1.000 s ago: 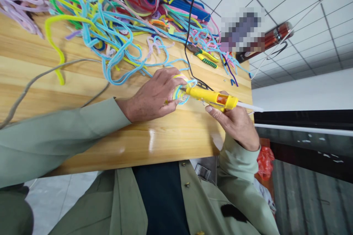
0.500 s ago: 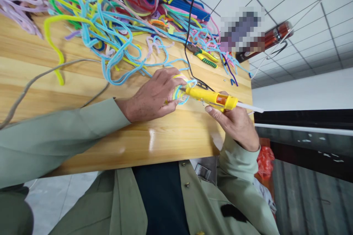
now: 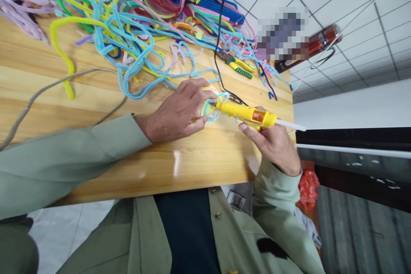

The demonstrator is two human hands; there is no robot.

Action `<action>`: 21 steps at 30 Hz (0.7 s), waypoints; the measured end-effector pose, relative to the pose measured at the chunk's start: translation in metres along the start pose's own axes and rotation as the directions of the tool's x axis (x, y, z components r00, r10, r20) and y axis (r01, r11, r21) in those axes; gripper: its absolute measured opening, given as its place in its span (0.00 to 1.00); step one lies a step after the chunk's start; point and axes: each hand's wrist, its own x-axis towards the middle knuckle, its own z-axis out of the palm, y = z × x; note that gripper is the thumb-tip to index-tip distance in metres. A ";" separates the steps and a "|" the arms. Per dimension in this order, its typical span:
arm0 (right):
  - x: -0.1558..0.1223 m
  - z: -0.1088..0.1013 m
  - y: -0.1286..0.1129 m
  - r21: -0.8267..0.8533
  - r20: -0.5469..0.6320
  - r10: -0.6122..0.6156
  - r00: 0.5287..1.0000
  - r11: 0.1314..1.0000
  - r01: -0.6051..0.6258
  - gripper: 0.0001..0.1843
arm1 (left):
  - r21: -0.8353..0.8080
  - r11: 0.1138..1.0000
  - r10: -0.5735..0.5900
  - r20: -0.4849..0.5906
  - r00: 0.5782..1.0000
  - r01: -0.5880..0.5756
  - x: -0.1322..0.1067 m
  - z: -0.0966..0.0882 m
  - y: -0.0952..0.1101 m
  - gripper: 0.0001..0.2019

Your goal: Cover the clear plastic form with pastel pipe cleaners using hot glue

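Clamping a striped fuzzy pastel piece (image 3: 212,112) in fingers of left hand (image 3: 176,113); gripping a yellow plastic glue gun (image 3: 240,112) in those of right hand (image 3: 278,143), pointing toward left fingertips

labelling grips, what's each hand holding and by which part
Right hand: yellow glue gun, from below, toward its rear. Left hand: small multicoloured piece, by its left side.

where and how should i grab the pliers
Probably by the handles of the pliers, coming from the near right: the handles splay toward that side, while the dark head points the other way, close to the black cord.
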 end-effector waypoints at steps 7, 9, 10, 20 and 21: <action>0.001 0.000 -0.002 0.012 0.013 0.017 1.000 1.000 -0.017 0.27 | 0.018 1.000 -0.014 -0.003 1.000 0.014 -0.001 0.000 0.001 0.23; 0.000 0.000 -0.001 0.016 0.023 0.034 0.999 0.999 -0.035 0.28 | 0.027 1.000 -0.003 -0.007 1.000 0.003 -0.001 0.001 0.001 0.23; 0.000 0.000 0.001 0.016 0.024 0.044 0.999 0.999 -0.044 0.28 | 0.028 1.000 0.003 -0.012 1.000 -0.003 -0.001 0.001 0.000 0.23; 0.002 0.001 0.008 0.043 0.026 0.034 0.999 0.998 -0.035 0.27 | 0.031 0.999 0.016 -0.040 0.999 -0.015 -0.002 0.004 -0.002 0.23; 0.003 0.001 0.007 0.048 0.022 0.033 0.999 0.998 -0.034 0.27 | 0.035 0.999 0.009 -0.033 0.999 -0.008 -0.002 0.004 -0.002 0.23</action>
